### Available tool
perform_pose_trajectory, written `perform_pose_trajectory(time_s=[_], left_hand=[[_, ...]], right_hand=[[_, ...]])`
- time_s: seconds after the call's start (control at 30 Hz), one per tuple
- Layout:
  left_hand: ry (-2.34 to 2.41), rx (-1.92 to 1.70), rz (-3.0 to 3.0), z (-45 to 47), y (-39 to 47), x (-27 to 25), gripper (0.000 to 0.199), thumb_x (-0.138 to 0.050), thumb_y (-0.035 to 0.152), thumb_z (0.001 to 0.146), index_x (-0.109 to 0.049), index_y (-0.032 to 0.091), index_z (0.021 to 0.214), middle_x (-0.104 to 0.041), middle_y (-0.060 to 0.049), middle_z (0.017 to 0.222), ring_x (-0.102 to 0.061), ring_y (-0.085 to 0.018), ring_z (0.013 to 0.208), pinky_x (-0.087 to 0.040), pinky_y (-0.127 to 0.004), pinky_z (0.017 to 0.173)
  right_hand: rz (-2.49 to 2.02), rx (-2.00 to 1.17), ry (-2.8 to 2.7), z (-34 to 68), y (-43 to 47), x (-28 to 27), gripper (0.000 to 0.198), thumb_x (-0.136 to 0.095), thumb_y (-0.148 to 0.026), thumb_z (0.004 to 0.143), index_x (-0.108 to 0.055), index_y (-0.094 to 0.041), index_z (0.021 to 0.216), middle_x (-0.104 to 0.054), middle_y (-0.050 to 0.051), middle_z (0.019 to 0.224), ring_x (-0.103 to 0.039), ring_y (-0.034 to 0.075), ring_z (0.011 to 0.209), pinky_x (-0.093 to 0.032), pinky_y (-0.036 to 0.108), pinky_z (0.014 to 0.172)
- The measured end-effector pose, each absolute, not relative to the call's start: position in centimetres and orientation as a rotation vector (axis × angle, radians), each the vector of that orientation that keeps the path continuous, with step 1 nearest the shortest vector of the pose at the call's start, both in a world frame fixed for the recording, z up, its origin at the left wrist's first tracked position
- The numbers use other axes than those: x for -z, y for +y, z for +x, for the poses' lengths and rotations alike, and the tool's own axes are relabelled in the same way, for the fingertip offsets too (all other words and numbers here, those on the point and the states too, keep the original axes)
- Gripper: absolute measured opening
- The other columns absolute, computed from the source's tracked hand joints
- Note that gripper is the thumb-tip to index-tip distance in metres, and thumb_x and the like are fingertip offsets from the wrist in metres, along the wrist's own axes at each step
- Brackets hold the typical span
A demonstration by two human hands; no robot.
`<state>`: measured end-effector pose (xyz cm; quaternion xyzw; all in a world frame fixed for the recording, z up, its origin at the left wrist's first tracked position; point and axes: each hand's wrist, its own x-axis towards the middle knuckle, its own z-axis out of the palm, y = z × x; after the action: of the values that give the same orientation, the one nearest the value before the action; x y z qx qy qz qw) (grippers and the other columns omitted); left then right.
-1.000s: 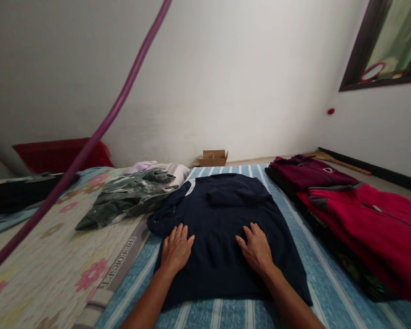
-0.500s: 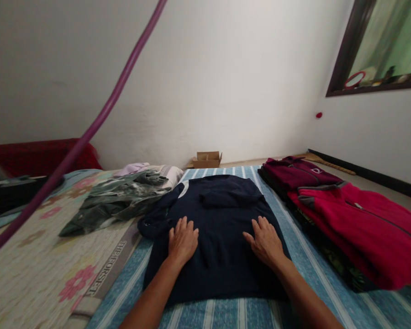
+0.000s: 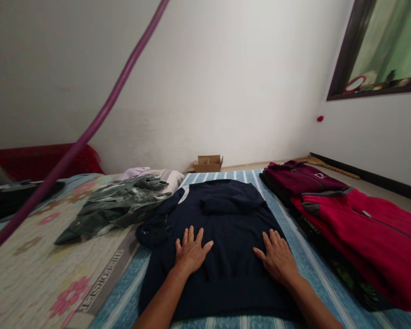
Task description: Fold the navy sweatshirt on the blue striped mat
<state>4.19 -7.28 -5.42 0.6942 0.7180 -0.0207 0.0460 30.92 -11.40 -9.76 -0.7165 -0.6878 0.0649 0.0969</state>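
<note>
A dark navy sweatshirt (image 3: 226, 256) with a white patch near its left shoulder lies spread on a blue striped sheet (image 3: 126, 283). One sleeve is folded across its upper part; the other is bunched at the left edge. My left hand (image 3: 192, 250) rests flat on the left half of the cloth, fingers spread. On the right half lies my right hand (image 3: 277, 256), palm down with fingers stretched out. Neither hand grips anything.
Folded garments, a maroon top (image 3: 303, 180) and a red fleece (image 3: 366, 233) among them, are piled on the right. Left is a crumpled grey-green garment (image 3: 116, 205) on a floral mat (image 3: 30, 274). A cardboard box (image 3: 208, 163) stands by the wall. A purple tube (image 3: 114, 91) crosses the upper left.
My left hand has shifted right and its fingers have spread wider. The right hand has moved slightly right. The view has tilted up a little.
</note>
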Motion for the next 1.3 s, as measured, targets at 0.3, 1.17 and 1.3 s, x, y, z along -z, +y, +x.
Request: perform_pose_trajectory(time_s=[0.3,1.17,1.3], left_hand=[[2.206,0.132,2.102,4.4,-7.5,4.9,0.072,-0.021,0.063,0.084,-0.026,0.022,0.143,-0.013,-0.014,0.151,-0.007,-0.03,0.139,-0.013,-0.054,0.106],[2.221,0.01,2.185,10.3,5.2,0.8,0.071,-0.05,0.007,0.072,-0.028,0.023,0.138,-0.017,-0.012,0.151,-0.015,-0.029,0.138,-0.033,-0.047,0.101],[2.067,0.12,2.244,10.3,7.0,1.4,0.082,-0.048,-0.001,0.067,-0.027,0.033,0.138,-0.009,-0.008,0.153,-0.006,-0.029,0.139,-0.026,-0.055,0.103]], right_hand=[[-2.069,-0.194,-2.084,31.1,-9.8,8.6,0.074,-0.027,-0.062,0.087,-0.034,-0.011,0.14,-0.027,0.017,0.146,-0.017,0.03,0.136,-0.017,0.043,0.108],[-1.98,-0.22,-2.076,31.8,-9.0,9.9,0.071,-0.03,-0.062,0.087,-0.04,-0.013,0.137,-0.028,0.017,0.145,-0.019,0.031,0.135,-0.017,0.048,0.109],[-1.995,-0.247,-2.058,31.8,-8.9,9.6,0.07,-0.031,-0.061,0.087,-0.039,-0.013,0.137,-0.028,0.016,0.146,-0.019,0.031,0.136,-0.016,0.047,0.109]])
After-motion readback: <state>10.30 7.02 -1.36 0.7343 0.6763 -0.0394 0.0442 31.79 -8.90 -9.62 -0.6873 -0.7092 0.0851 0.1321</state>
